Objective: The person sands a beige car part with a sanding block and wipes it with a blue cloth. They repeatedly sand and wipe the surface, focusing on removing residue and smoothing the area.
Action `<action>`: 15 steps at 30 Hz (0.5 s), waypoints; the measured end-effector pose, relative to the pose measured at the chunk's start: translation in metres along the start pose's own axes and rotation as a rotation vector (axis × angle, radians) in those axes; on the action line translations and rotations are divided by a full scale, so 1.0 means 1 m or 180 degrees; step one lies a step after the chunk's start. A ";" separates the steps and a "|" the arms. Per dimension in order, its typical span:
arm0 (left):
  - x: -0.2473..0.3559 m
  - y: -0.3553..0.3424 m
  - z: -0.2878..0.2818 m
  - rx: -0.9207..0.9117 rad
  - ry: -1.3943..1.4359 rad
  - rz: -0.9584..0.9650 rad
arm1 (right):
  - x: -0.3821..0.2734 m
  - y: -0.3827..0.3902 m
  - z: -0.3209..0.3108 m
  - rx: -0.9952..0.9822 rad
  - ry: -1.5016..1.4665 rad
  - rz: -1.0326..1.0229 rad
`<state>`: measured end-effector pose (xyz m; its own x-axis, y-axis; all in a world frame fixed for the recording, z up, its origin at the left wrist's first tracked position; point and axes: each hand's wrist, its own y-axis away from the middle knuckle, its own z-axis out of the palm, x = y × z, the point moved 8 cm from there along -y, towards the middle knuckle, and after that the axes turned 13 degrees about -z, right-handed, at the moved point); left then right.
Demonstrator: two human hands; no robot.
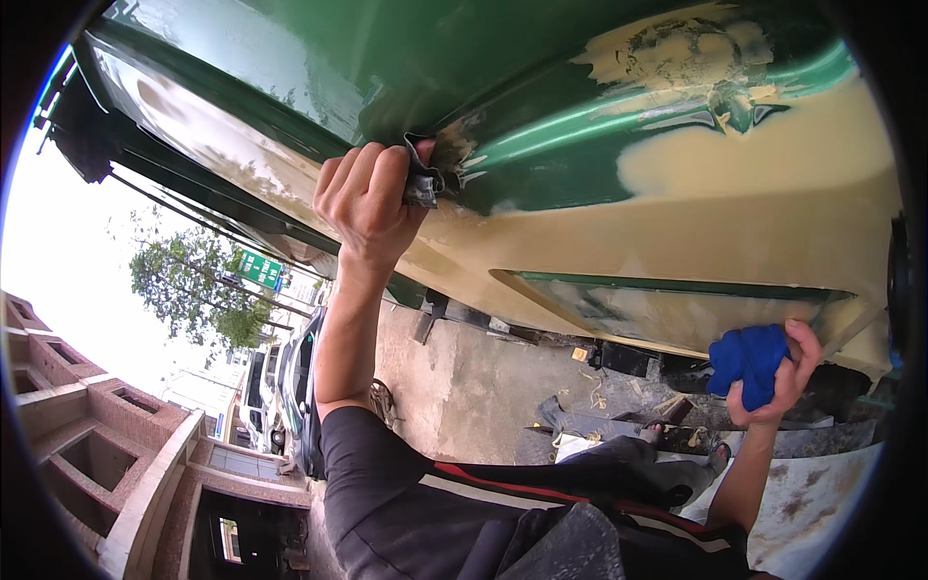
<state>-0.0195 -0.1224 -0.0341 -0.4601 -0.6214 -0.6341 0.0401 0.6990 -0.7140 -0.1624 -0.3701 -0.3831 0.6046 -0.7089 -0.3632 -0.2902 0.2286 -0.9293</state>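
My left hand [367, 203] is closed around a folded piece of dark grey sandpaper [422, 179]. It presses the sandpaper against the green vehicle body panel [541, 174], beside a small scuffed patch where the paint looks worn. My right hand [793, 372], lower and to the right, grips a bunched blue cloth [747, 365] near the panel's lower edge. Beige filler [754, 159] covers much of the panel's right and lower part, and a rougher filler patch [677, 53] lies higher up. Between the hands runs a long recess [667, 285] with a green edge.
Below the panel, the concrete ground [445, 387] carries scraps and debris [599, 391]. My sandaled feet [715, 459] stand near a whitish stained sheet [822, 503]. Parked cars [280, 387], a tree [193, 275] and a brick building [106, 435] are at the left.
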 end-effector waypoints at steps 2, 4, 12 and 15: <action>0.001 -0.008 0.002 0.0112 0.0130 -0.0003 | 0.004 -0.001 -0.001 0.0173 0.0014 0.0011; 0.010 -0.019 0.005 -0.0035 0.0049 0.0128 | 0.001 0.003 -0.003 0.0233 -0.0056 0.0023; 0.023 -0.028 0.008 -0.0073 0.0000 0.0258 | 0.001 0.002 -0.003 0.0281 -0.0095 0.0127; -0.009 0.000 0.000 0.0099 0.0036 -0.0195 | -0.005 -0.007 0.000 -0.0023 0.0016 -0.0106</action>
<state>-0.0151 -0.1171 -0.0287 -0.4724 -0.6587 -0.5856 0.0389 0.6482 -0.7605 -0.1637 -0.3685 -0.3751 0.6103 -0.7195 -0.3316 -0.2752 0.1999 -0.9404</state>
